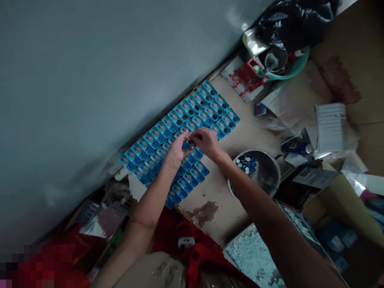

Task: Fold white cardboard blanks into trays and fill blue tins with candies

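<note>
Several small blue packs (pixel 192 109) with round holes lie in rows along the wall on a worn white tabletop (pixel 231 168). My left hand (pixel 177 149) and my right hand (pixel 206 142) meet over the middle of the rows. Both pinch one small blue piece with a dark round part (pixel 188 145) between their fingertips. A steel bowl (pixel 267 172) with several small blue and white round parts sits just right of my right forearm.
A grey wall (pixel 90 100) fills the left. Clutter lies at the far right: a black bag (pixel 291 20), a green basin (pixel 295 66), a red and white box (pixel 244 78), papers (pixel 331 126). Red cloth (pixel 192 248) and cardboard boxes (pixel 345 200) lie near me.
</note>
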`<state>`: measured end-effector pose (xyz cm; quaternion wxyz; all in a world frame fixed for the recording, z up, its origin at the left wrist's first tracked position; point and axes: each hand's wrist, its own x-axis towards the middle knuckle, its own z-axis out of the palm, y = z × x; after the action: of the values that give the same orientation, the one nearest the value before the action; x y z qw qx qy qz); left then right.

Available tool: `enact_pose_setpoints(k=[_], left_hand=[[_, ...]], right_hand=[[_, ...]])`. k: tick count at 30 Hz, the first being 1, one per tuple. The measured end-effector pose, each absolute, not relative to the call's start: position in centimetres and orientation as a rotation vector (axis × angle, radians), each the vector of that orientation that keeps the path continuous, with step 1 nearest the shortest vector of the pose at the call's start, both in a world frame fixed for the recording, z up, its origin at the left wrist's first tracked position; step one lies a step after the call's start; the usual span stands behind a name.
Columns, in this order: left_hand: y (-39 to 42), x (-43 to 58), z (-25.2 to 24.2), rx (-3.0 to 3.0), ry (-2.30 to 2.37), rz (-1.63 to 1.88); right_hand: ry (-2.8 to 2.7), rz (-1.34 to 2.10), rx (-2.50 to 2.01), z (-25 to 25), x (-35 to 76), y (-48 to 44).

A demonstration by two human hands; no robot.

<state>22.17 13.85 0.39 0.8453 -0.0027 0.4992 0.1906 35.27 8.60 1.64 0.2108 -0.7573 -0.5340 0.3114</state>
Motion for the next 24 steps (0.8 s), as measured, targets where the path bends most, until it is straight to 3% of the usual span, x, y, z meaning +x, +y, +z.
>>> enact_pose_setpoints(k=[6,16,21,24], left_hand=[[17.4,21.8,1.4,0.052,0.948,0.421],[21.7,21.6,0.8,0.114,0.931,0.531],[21.1,21.9,1.7,0.123,0.94,0.56],[20.3,21.6,2.1,0.135,0.952,0.583]], right_hand=[[-1.402,0.591,-2.351,1.5,40.0,17.0],[-1.468,0.734,-2.752,1.3,41.6,23.8],[-1.507,0.681,-2.667,2.4,40.4,22.2],[-1.612,0.641,-2.342,3.4,38.2,18.1]])
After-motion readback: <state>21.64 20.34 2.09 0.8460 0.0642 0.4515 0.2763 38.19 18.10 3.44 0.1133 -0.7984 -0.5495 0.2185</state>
